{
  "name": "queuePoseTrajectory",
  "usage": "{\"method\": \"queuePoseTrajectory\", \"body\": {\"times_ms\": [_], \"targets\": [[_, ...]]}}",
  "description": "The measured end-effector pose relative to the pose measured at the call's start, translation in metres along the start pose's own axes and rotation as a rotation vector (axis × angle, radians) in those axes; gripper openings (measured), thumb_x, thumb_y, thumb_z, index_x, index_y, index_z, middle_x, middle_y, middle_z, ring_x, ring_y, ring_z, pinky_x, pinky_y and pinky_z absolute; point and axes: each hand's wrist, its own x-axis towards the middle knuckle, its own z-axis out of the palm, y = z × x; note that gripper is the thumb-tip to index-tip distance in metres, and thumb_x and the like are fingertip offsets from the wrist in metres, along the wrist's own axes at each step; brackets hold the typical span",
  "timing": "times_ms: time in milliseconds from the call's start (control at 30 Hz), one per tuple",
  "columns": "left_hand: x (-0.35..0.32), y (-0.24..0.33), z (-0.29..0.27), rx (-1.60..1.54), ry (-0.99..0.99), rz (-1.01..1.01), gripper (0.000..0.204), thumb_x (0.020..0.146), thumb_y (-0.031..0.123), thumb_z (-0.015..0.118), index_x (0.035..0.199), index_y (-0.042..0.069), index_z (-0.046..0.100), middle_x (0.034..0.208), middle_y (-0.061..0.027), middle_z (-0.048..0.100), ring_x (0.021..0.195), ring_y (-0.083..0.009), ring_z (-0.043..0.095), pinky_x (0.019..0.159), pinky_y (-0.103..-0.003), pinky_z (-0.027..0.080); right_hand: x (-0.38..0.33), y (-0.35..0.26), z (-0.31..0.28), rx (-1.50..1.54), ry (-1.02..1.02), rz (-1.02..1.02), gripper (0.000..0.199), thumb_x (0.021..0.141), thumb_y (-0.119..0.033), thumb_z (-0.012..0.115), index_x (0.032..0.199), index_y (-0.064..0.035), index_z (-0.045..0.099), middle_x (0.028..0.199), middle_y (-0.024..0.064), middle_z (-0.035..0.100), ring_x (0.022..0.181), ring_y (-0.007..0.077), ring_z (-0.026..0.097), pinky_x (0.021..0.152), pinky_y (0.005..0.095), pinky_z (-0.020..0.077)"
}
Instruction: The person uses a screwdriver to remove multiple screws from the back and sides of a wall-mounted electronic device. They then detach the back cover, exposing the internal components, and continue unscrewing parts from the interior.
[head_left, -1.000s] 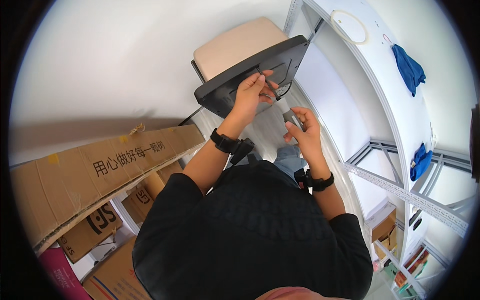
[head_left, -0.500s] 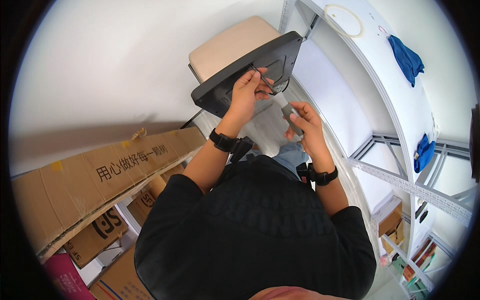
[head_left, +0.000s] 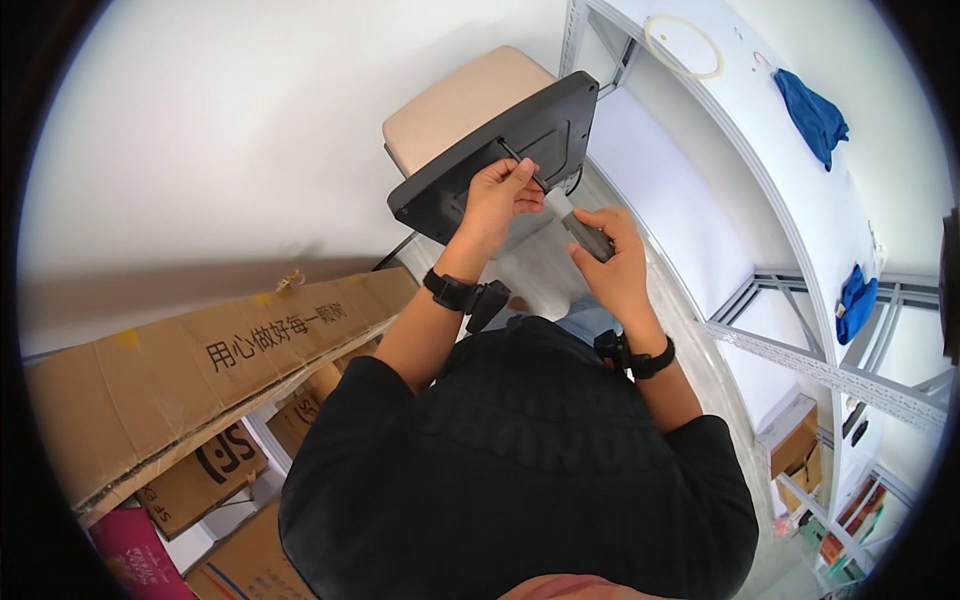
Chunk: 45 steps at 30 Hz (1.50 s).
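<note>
Now | left hand (head_left: 497,197) pinches hex key (head_left: 522,166) | right hand (head_left: 607,258) grips grey cylinder (head_left: 585,234)

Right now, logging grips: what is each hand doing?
Left hand: closed on a thin dark L-shaped metal key at the black panel.
Right hand: closed on a grey cylindrical tool.

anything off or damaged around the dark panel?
One oddity: the dark panel lies tilted across the beige stool, overhanging its edge. Left hand works a thin tool on it; right hand holds a grey cylinder. No damage visible.
</note>
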Motion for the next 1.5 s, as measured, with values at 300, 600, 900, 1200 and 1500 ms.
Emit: {"method": "queuePoseTrajectory", "body": {"times_ms": [300, 600, 900, 1200, 1500], "targets": [[-0.002, -0.002, -0.002, -0.072, -0.075, 0.018, 0.020, 0.096, 0.020, 0.052, 0.102, 0.001, 0.057, 0.087, -0.0083, 0.066, 0.075, -0.0128, 0.064, 0.066, -0.024, 0.054, -0.005, -0.010, -0.017, 1.006, -0.213, 0.704, 0.040, 0.092, -0.017, 0.052, 0.129, -0.0031, 0.043, 0.106, 0.0093, 0.053, 0.065, 0.0138, 0.060, 0.052, 0.0252, 0.0502], [-0.016, -0.005, 0.010, 0.176, -0.154, -0.006, 0.034, 0.091, 0.021, 0.060, 0.118, 0.002, 0.054, 0.090, -0.0057, 0.063, 0.075, -0.0126, 0.061, 0.064, -0.026, 0.054, -0.013, -0.003, 0.002, 0.147, -0.027, 0.229, 0.056, 0.076, 0.000, 0.068, 0.127, -0.0088, 0.047, 0.101, 0.0045, 0.052, 0.077, 0.0096, 0.054, 0.060, 0.0231, 0.0441], [-0.015, -0.011, 0.000, -0.072, -0.305, -0.079, 0.035, 0.089, 0.010, 0.060, 0.122, 0.002, 0.052, 0.103, -0.0102, 0.064, 0.074, -0.0118, 0.059, 0.067, -0.024, 0.050, -0.005, -0.008, -0.013, 0.896, -0.126, 0.753, 0.036, 0.091, -0.016, 0.052, 0.125, -0.0059, 0.048, 0.102, 0.0074, 0.054, 0.084, 0.0142, 0.059, 0.057, 0.0237, 0.0492], [-0.025, -0.008, 0.012, 0.194, -0.220, -0.066, 0.033, 0.090, 0.010, 0.058, 0.122, 0.003, 0.052, 0.098, -0.0070, 0.062, 0.077, -0.0120, 0.058, 0.067, -0.024, 0.047, -0.010, -0.007, -0.002, 0.407, -0.137, 0.487, 0.044, 0.083, -0.007, 0.063, 0.124, -0.0033, 0.046, 0.110, 0.0094, 0.049, 0.082, 0.0145, 0.057, 0.053, 0.0242, 0.0497], [-0.025, -0.007, 0.006, -0.038, -0.287, -0.041, 0.033, 0.089, 0.014, 0.062, 0.119, 0.002, 0.054, 0.096, -0.0056, 0.062, 0.078, -0.0113, 0.057, 0.066, -0.025, 0.048, -0.001, -0.005, -0.015, 0.955, -0.261, 0.796, 0.043, 0.084, -0.007, 0.063, 0.123, -0.0025, 0.046, 0.100, 0.0085, 0.055, 0.080, 0.0147, 0.059, 0.051, 0.0255, 0.0501]]}}
